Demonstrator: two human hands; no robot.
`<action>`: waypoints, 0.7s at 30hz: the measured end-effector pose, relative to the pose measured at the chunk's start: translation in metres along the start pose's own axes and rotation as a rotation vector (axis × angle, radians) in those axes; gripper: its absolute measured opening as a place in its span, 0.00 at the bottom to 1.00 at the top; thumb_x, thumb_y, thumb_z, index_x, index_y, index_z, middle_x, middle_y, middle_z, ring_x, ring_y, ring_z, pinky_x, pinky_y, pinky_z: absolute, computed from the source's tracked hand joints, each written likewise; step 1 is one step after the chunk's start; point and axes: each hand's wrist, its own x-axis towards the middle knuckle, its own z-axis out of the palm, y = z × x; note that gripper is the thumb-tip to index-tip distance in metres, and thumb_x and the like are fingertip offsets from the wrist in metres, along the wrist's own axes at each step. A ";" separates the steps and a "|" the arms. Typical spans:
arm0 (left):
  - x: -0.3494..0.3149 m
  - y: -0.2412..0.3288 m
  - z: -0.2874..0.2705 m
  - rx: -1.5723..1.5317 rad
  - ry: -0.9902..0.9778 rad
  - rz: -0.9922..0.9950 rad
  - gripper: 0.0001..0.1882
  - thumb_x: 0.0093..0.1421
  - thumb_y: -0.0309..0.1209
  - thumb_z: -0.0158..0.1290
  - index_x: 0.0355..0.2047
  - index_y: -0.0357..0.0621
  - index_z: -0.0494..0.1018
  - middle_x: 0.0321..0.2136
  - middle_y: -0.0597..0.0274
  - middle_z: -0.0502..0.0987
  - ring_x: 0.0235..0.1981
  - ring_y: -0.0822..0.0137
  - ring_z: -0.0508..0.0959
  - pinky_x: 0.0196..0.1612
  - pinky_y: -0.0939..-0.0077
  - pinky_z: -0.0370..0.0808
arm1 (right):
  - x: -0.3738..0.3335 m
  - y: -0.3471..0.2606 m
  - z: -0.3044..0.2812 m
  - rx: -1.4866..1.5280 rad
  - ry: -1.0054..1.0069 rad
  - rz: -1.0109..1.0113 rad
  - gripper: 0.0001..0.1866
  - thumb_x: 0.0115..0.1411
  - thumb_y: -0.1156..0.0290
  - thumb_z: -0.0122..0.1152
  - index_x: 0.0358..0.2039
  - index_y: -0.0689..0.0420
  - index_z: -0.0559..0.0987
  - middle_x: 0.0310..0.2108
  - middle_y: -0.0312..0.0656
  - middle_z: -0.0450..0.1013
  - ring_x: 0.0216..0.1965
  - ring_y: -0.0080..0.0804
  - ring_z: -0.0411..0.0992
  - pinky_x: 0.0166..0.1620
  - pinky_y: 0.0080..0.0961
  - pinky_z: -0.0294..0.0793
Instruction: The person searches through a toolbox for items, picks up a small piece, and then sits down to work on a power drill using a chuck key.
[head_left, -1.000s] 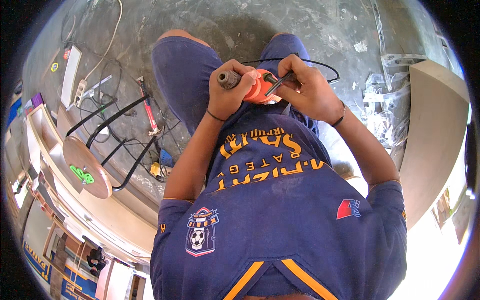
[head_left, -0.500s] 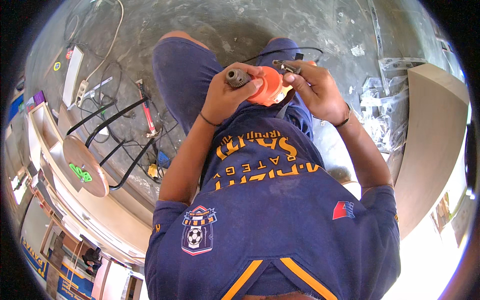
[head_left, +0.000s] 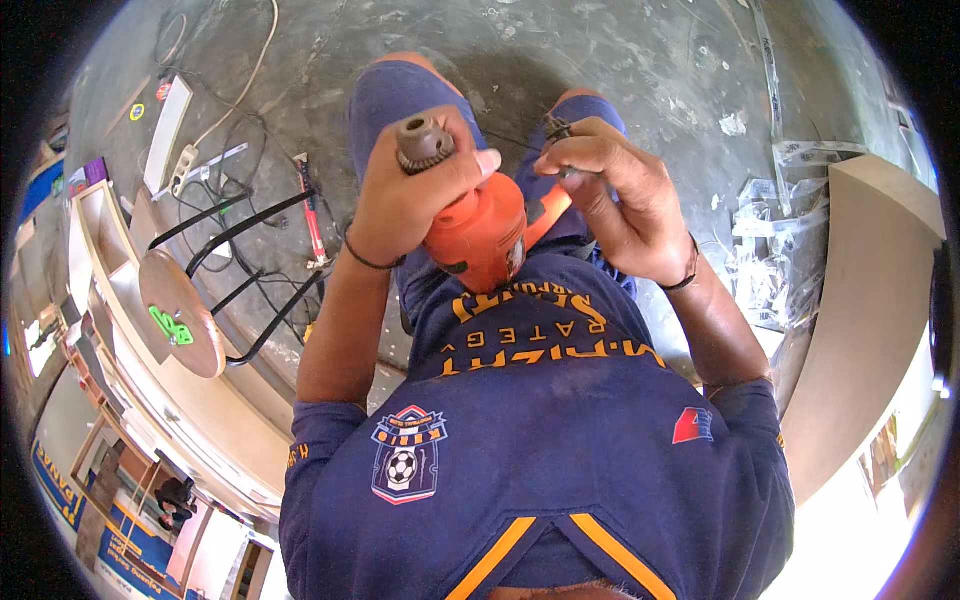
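An orange electric drill (head_left: 478, 235) is in my left hand (head_left: 410, 190), its grey keyed chuck (head_left: 425, 146) pointing up and away from me. My left fingers wrap round the neck of the drill just behind the chuck, the thumb lying across it. To the right, my right hand (head_left: 628, 195) pinches a small dark chuck key (head_left: 556, 130), whose toothed head sticks out past the fingers. The key is apart from the chuck. Part of the drill's grip hangs below my right fingers, near my lap.
A round stool (head_left: 190, 315) with black legs lies on its side at left, a green object (head_left: 170, 326) on its seat. Near it are a red-handled hammer (head_left: 314, 225), tangled cables and a white power strip (head_left: 184, 165). Clear plastic wrap (head_left: 770, 255) and a curved wooden panel (head_left: 868, 290) are at right.
My left hand has moved left and tilted the drill, so its chuck points up more and its orange body shows more. The chuck key has turned in my right hand, toothed head now up.
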 end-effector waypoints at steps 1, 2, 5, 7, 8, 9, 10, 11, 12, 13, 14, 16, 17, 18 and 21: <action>-0.003 -0.002 -0.003 -0.030 -0.006 -0.039 0.09 0.51 0.25 0.58 0.19 0.43 0.68 0.17 0.75 0.67 0.19 0.83 0.63 0.23 0.85 0.60 | 0.005 -0.004 0.000 -0.078 -0.038 -0.031 0.09 0.58 0.81 0.52 0.40 0.62 0.73 0.34 0.47 0.70 0.31 0.36 0.74 0.35 0.24 0.72; -0.006 -0.008 -0.001 -0.128 0.018 -0.061 0.07 0.52 0.24 0.58 0.21 0.43 0.70 0.19 0.74 0.69 0.21 0.83 0.65 0.25 0.85 0.62 | 0.009 -0.004 0.000 -0.079 -0.065 -0.067 0.10 0.57 0.81 0.53 0.41 0.62 0.73 0.33 0.45 0.70 0.31 0.39 0.74 0.34 0.25 0.73; -0.003 -0.022 0.010 -0.118 -0.031 -0.067 0.06 0.52 0.24 0.58 0.24 0.43 0.71 0.21 0.72 0.71 0.23 0.83 0.68 0.26 0.85 0.65 | 0.001 0.002 0.014 0.004 0.036 -0.041 0.11 0.57 0.79 0.54 0.42 0.62 0.70 0.33 0.46 0.70 0.30 0.40 0.74 0.33 0.27 0.73; -0.007 -0.032 0.018 -0.015 -0.047 -0.044 0.07 0.52 0.26 0.60 0.26 0.42 0.71 0.22 0.72 0.73 0.25 0.84 0.69 0.27 0.86 0.67 | -0.004 0.002 0.024 0.127 0.046 0.104 0.13 0.57 0.78 0.54 0.42 0.62 0.66 0.32 0.46 0.70 0.30 0.42 0.74 0.34 0.29 0.73; -0.010 -0.035 0.024 0.008 -0.023 -0.022 0.07 0.52 0.26 0.60 0.26 0.42 0.71 0.21 0.73 0.72 0.25 0.84 0.69 0.27 0.86 0.67 | -0.001 0.005 0.023 0.089 0.018 0.055 0.13 0.57 0.78 0.54 0.42 0.61 0.65 0.32 0.47 0.70 0.30 0.42 0.74 0.34 0.29 0.73; -0.014 -0.036 0.029 0.030 -0.005 -0.005 0.08 0.52 0.27 0.60 0.26 0.42 0.71 0.21 0.73 0.72 0.25 0.84 0.69 0.27 0.86 0.67 | -0.001 0.008 0.024 0.052 -0.006 0.013 0.13 0.57 0.78 0.53 0.42 0.61 0.65 0.31 0.47 0.70 0.30 0.43 0.74 0.33 0.30 0.73; -0.014 -0.030 0.032 0.091 0.022 -0.005 0.09 0.51 0.28 0.61 0.26 0.42 0.71 0.20 0.74 0.72 0.24 0.85 0.68 0.27 0.86 0.67 | 0.000 0.010 0.025 0.016 0.038 0.007 0.12 0.55 0.79 0.53 0.41 0.61 0.66 0.31 0.45 0.70 0.31 0.44 0.73 0.37 0.32 0.72; -0.016 -0.033 0.031 0.091 0.048 -0.020 0.08 0.51 0.27 0.60 0.26 0.42 0.71 0.20 0.74 0.72 0.24 0.85 0.69 0.27 0.86 0.67 | 0.001 0.017 0.026 0.003 0.037 -0.036 0.12 0.54 0.79 0.54 0.40 0.60 0.67 0.31 0.45 0.70 0.32 0.44 0.72 0.38 0.33 0.71; -0.018 -0.035 0.029 0.097 0.077 -0.030 0.08 0.51 0.27 0.60 0.26 0.42 0.70 0.20 0.74 0.72 0.24 0.85 0.69 0.27 0.86 0.67 | 0.003 0.024 0.026 -0.009 0.037 -0.086 0.12 0.53 0.80 0.54 0.39 0.60 0.68 0.31 0.44 0.70 0.34 0.44 0.72 0.39 0.34 0.71; -0.019 -0.037 0.026 0.104 0.106 -0.041 0.08 0.51 0.26 0.60 0.26 0.42 0.70 0.20 0.74 0.72 0.24 0.84 0.69 0.27 0.86 0.68 | 0.005 0.029 0.026 -0.020 0.038 -0.136 0.12 0.52 0.80 0.54 0.38 0.60 0.68 0.31 0.43 0.70 0.35 0.44 0.71 0.41 0.34 0.70; -0.020 -0.038 0.024 0.040 0.112 -0.029 0.08 0.51 0.26 0.60 0.27 0.42 0.70 0.21 0.74 0.72 0.24 0.84 0.70 0.27 0.86 0.68 | 0.005 0.029 0.025 -0.044 0.012 -0.162 0.13 0.51 0.81 0.55 0.38 0.59 0.69 0.31 0.43 0.70 0.36 0.44 0.71 0.41 0.35 0.69; -0.024 -0.039 0.018 -0.081 0.128 -0.012 0.08 0.50 0.25 0.60 0.27 0.42 0.70 0.21 0.73 0.73 0.24 0.84 0.71 0.28 0.86 0.69 | 0.009 0.026 0.027 -0.082 -0.037 -0.211 0.14 0.49 0.81 0.56 0.38 0.58 0.71 0.31 0.42 0.70 0.38 0.44 0.70 0.43 0.36 0.69; -0.026 -0.040 0.015 -0.073 0.114 -0.029 0.09 0.50 0.25 0.60 0.27 0.42 0.70 0.22 0.73 0.73 0.25 0.84 0.71 0.28 0.86 0.69 | 0.009 0.027 0.029 -0.074 -0.038 -0.211 0.14 0.48 0.81 0.57 0.38 0.57 0.72 0.31 0.42 0.70 0.39 0.44 0.70 0.43 0.36 0.69; -0.027 -0.040 0.012 -0.068 0.099 -0.042 0.09 0.49 0.24 0.60 0.28 0.43 0.70 0.22 0.73 0.74 0.25 0.83 0.72 0.29 0.86 0.70 | 0.011 0.028 0.031 -0.069 -0.041 -0.214 0.15 0.48 0.80 0.58 0.38 0.57 0.72 0.32 0.42 0.70 0.39 0.44 0.69 0.43 0.36 0.69; -0.027 -0.032 0.012 0.003 0.049 -0.031 0.10 0.48 0.24 0.61 0.28 0.43 0.70 0.24 0.72 0.74 0.26 0.83 0.72 0.29 0.86 0.70 | 0.018 0.031 0.031 -0.085 -0.071 -0.274 0.16 0.46 0.79 0.60 0.39 0.58 0.74 0.33 0.43 0.71 0.40 0.45 0.70 0.43 0.36 0.71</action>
